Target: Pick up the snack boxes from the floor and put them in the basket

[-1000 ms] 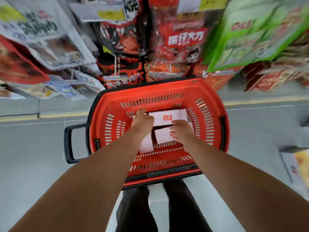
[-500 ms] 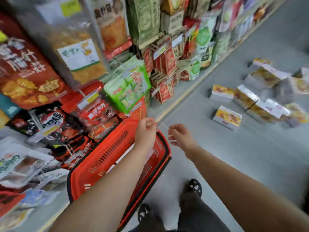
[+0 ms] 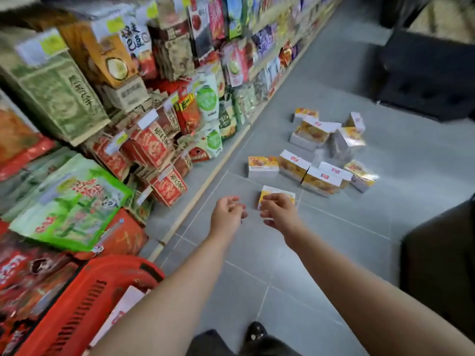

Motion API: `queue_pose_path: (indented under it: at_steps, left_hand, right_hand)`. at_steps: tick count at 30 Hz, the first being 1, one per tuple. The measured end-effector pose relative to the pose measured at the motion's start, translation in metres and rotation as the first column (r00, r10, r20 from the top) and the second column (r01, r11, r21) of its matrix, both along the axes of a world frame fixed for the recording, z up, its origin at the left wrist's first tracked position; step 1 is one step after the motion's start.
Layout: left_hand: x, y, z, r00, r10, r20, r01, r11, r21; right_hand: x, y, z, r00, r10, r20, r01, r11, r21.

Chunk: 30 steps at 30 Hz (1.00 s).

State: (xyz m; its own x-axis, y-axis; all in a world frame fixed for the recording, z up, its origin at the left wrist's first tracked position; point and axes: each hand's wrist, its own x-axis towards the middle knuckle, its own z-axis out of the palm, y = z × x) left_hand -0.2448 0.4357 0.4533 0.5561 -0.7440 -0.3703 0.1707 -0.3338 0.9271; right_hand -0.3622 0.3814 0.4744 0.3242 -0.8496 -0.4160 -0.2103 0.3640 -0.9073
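Snack boxes (image 3: 320,179) blurred, nearest half hidden by right hand (image 3: 279,210) — grip loose, empty, like left hand (image 3: 227,214).

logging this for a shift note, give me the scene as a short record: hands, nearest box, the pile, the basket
left hand: empty, fingers loosely curled, held out over the floor
right hand: empty, loosely curled, overlaps the nearest box in view
nearest box: yellow and white, lies alone on the floor
box pile: jumbled boxes beyond it, none picked up
basket: red, lower left by the shelf, a white box inside
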Motion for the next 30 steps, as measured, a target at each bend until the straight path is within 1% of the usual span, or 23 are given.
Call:
queue_pose_path:
  at_steps: [4, 9, 15, 21, 26, 28, 30]
  left_hand:
    - [-0.029, -0.046, -0.012, 0.999, -0.031, -0.011, 0.032, 0.996, 0.082]
    - [-0.034, -0.111, -0.031, 0.996, -0.086, -0.015, 0.087, 0.983, 0.161]
    - [-0.025, -0.210, -0.067, 0.985, -0.175, -0.008, 0.171, 0.954, 0.245]
    - [-0.015, -0.316, -0.103, 0.965, -0.260, -0.031, 0.254, 0.905, 0.341]
    - [-0.013, -0.386, -0.139, 0.967, -0.252, -0.037, 0.244, 0.878, 0.411]
    - [-0.016, -0.408, -0.156, 0.974, -0.219, -0.052, 0.220, 0.874, 0.433]
    - [-0.019, -0.429, -0.175, 0.986, -0.154, -0.058, 0.163, 0.875, 0.455]
  right_hand:
    - [-0.035, -0.051, -0.010, 0.996, -0.086, -0.006, 0.086, 0.995, 0.043]
    - [-0.057, -0.114, -0.037, 0.990, -0.137, -0.037, 0.141, 0.984, 0.108]
    - [-0.063, -0.200, -0.076, 0.978, -0.178, -0.104, 0.194, 0.966, 0.169]
    - [-0.072, -0.294, -0.123, 0.956, -0.196, -0.221, 0.246, 0.942, 0.228]
    - [-0.080, -0.371, -0.154, 0.945, -0.153, -0.288, 0.227, 0.943, 0.244]
    - [-0.082, -0.403, -0.167, 0.943, -0.100, -0.316, 0.182, 0.953, 0.241]
    - [-0.084, -0.439, -0.183, 0.941, -0.034, -0.338, 0.119, 0.965, 0.234]
